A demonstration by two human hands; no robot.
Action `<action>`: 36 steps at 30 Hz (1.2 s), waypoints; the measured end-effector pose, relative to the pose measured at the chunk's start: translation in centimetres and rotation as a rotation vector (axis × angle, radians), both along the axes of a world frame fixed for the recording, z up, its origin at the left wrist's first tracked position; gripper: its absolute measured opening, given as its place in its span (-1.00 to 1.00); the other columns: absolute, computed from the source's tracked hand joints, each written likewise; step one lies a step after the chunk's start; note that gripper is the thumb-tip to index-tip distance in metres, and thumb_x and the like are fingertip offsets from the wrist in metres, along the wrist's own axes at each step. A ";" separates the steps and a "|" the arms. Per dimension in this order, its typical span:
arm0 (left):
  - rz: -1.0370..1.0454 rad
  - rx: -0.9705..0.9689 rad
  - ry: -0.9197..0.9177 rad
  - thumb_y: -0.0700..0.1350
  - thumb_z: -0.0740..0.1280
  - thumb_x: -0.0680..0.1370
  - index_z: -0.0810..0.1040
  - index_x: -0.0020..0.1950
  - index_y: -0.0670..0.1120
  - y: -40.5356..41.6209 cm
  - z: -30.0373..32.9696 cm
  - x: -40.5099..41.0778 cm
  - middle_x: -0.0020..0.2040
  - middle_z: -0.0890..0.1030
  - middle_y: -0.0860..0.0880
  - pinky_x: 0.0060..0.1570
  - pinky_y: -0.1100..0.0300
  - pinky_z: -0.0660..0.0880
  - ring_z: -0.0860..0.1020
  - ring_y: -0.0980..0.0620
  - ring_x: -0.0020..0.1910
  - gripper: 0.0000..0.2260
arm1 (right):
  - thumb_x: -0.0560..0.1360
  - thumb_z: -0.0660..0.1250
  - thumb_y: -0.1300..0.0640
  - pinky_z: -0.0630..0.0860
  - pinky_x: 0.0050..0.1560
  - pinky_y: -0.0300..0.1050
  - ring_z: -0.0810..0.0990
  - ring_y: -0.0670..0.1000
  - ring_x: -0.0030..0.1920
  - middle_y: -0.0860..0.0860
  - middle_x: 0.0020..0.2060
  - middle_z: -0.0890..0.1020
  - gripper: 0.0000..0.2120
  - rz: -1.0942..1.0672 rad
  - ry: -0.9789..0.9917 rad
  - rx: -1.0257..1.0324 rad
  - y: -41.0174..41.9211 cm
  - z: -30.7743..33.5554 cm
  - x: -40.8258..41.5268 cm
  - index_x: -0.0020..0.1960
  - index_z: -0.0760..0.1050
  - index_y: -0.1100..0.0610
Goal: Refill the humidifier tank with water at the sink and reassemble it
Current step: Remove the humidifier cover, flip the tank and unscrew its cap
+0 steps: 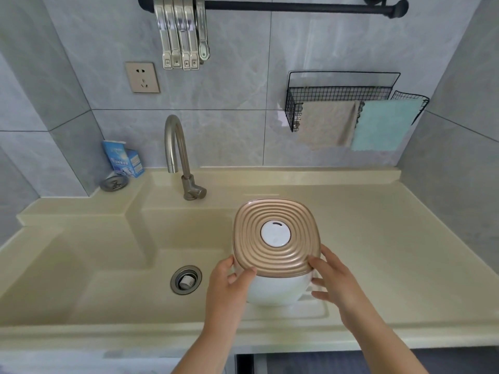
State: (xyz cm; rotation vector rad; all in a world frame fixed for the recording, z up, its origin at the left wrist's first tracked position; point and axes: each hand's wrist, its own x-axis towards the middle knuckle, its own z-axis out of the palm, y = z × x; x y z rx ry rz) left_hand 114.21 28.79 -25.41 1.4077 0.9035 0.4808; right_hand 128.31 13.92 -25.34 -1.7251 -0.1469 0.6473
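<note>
Here we hold the humidifier (275,255) between both hands on the ribbed ledge at the right of the sink (108,279). Our left hand (229,284) presses its left side, thumb against the edge of the lid (278,236); our right hand (334,282) cups the right side with fingers spread on the white body, so both grips close on the humidifier. The lid is ridged and gold, with a white round cap (275,234) in its middle, and it covers the tank, so we cannot tell what is inside. The basin looks dry, with a drain (186,279) at its floor. The tap (179,155) stands behind, its spout over the basin, well left of the humidifier. A strainer (114,182) and a blue carton (124,159) sit in the back corner. A wire basket (337,95) on the wall carries two cloths (359,125).
</note>
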 end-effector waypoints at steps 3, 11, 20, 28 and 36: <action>-0.024 -0.023 -0.018 0.11 0.45 0.25 0.50 0.05 0.15 0.7 0.3 0.4 0.17 0.62 0.15 0.01 0.26 0.46 0.56 0.19 0.16 -0.61 | 0.57 0.30 -0.01 0.50 -0.18 -0.12 0.63 -0.02 -0.03 -0.17 0.03 0.60 -0.59 0.017 -0.011 -0.069 0.2 0.8 0.6 0.40 0.37 -0.16; -0.183 0.085 -0.013 -0.08 0.41 0.25 0.36 0.30 0.21 2.7 1.1 1.2 0.16 0.57 0.07 -0.08 0.34 0.47 0.60 0.21 0.06 -0.37 | 0.50 0.39 0.08 0.49 0.17 0.06 0.59 0.04 0.11 0.00 0.12 0.63 -0.52 -0.010 -0.096 -0.136 0.7 1.8 1.4 0.39 0.40 -0.07; -0.060 0.406 0.003 -0.14 0.43 0.52 0.52 0.40 0.03 2.4 0.9 0.9 0.27 0.59 0.04 0.29 0.00 0.48 0.58 0.07 0.22 -0.56 | 0.57 0.27 0.17 0.47 -0.14 -0.15 0.62 -0.05 -0.08 0.07 -0.02 0.69 -0.70 -0.103 -0.441 -0.183 1.6 2.3 -0.9 0.26 0.58 -0.01; 0.016 0.240 -0.037 -0.18 0.44 0.53 0.46 0.46 -0.09 2.3 0.5 1.5 0.42 0.51 0.02 0.47 0.02 0.33 0.48 0.04 0.39 -0.51 | 0.57 0.25 0.21 0.54 0.00 -0.02 0.56 -0.08 0.01 0.03 -0.02 0.69 -0.65 -0.248 -0.384 -0.154 2.6 3.0 -1.8 0.33 0.56 0.06; 0.087 0.010 -0.351 -0.40 0.42 0.47 0.59 0.29 -0.06 2.2 1.3 1.5 0.16 0.70 -0.01 0.19 0.22 0.55 0.66 0.09 0.11 -0.56 | 0.55 0.35 0.20 0.45 0.15 -0.15 0.59 0.04 0.18 -0.01 0.15 0.64 -0.73 -0.357 -0.334 0.056 2.5 3.0 -1.2 0.19 0.65 -0.01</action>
